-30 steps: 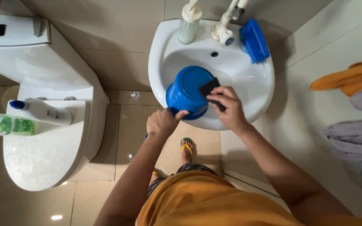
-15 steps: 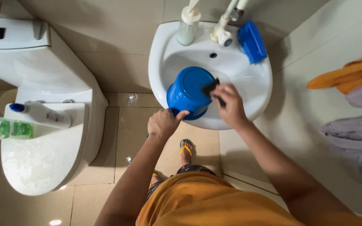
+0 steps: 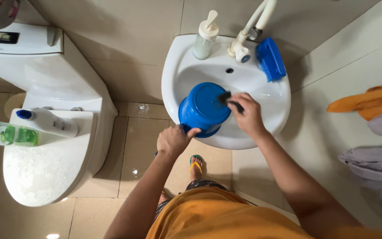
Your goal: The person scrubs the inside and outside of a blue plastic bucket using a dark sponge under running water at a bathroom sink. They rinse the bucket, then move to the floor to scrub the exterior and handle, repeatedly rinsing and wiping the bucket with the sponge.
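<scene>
Slid further left across smooth round blue plastic bucket [image 3: 203, 107], dark flat scrubber [image 3: 225, 98] pinched in right hand [image 3: 246, 116], left hand [image 3: 173, 140] clamped on rim over glossy white sink [image 3: 270, 95].

A home bathroom, seen from above: a white pedestal washbasin [image 3: 244, 137] with a tap [image 3: 240, 51] and a pump soap dispenser [image 3: 205, 37] stands against beige wall tiles, a white toilet [image 3: 45, 155] with its cistern [image 3: 27, 44] just to the side. Two cleaning bottles [image 3: 27, 128] lie on the toilet's closed lid. The glossy beige floor tiles [image 3: 138, 141] show water drops, and cloths [image 3: 372, 132] hang on the wall at the edge of view.
</scene>
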